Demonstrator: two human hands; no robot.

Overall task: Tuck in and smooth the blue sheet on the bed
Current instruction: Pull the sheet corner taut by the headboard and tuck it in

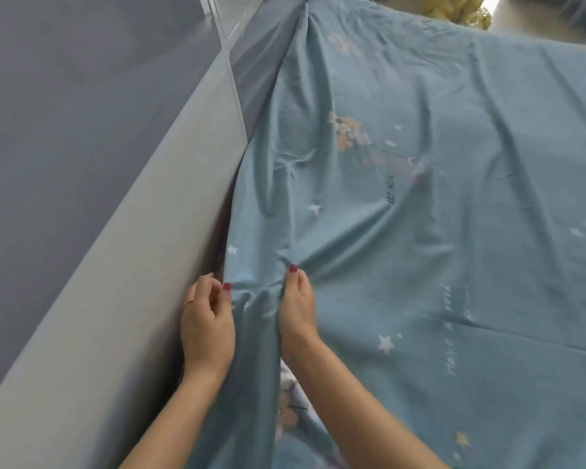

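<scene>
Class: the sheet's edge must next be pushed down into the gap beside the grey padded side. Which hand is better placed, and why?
Left hand: it grips the blue sheet right at the padded side. The right hand pinches farther inboard.

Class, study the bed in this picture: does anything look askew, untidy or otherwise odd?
Yes. The blue sheet is not smooth: long creases fan out from a bunched fold that the left hand and right hand pinch beside the grey padded bed side. Its edge there looks only partly tucked.
</scene>
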